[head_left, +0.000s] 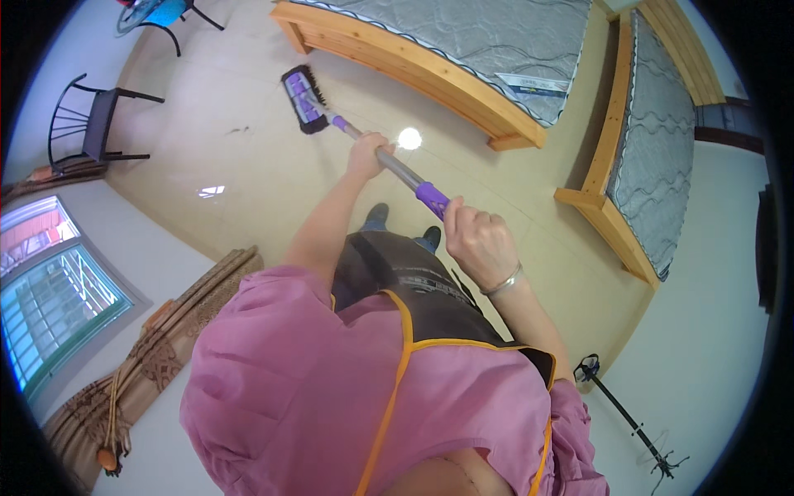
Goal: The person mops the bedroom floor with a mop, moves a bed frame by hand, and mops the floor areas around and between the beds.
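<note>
A mop with a grey pole (400,170) reaches away from me to the upper left. Its flat purple head (302,97), edged with a dark fringe, rests on the pale tiled floor. Farther down the pole, my left hand (368,155) is wrapped round the grey tube. My right hand (482,244), with a silver bangle at the wrist, is closed at the upper end by the purple grip (431,199). Between the two hands a stretch of pole and part of that grip show.
Ahead stands a wooden bed (397,51) with a grey mattress; another bed (605,153) lies to the right. A dark chair (101,124) is by the left wall. Curtains (157,355) hang beside the window. At lower right is a black coat stand (624,413).
</note>
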A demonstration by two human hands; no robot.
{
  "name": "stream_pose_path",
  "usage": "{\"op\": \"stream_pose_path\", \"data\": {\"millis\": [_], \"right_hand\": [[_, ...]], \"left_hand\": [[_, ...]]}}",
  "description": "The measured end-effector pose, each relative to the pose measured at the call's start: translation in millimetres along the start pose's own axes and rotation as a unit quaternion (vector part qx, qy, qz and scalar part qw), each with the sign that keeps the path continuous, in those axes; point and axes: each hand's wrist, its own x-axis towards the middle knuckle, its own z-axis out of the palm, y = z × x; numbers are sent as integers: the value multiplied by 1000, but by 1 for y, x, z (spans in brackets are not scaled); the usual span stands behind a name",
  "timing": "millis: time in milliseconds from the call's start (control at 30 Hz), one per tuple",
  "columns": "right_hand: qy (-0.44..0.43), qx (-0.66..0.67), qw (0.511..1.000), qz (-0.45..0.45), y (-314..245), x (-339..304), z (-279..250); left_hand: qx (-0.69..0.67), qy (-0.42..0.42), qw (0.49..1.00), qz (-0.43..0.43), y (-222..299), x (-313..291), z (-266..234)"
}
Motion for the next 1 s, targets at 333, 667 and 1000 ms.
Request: {"op": "stream_pose_path", "data": {"millis": [333,667,1000], "right_hand": [[5,-105,994,-36,48,-23,-49],[-89,-253,961,-64,75,-87,-121],[-168,-96,973,125,79,-162,-169]], "left_hand": [[-63,121,990,22,56,13,37],[-279,110,951,79,206,10,133],[-235,-350,903,83,289,-43,111]]}}
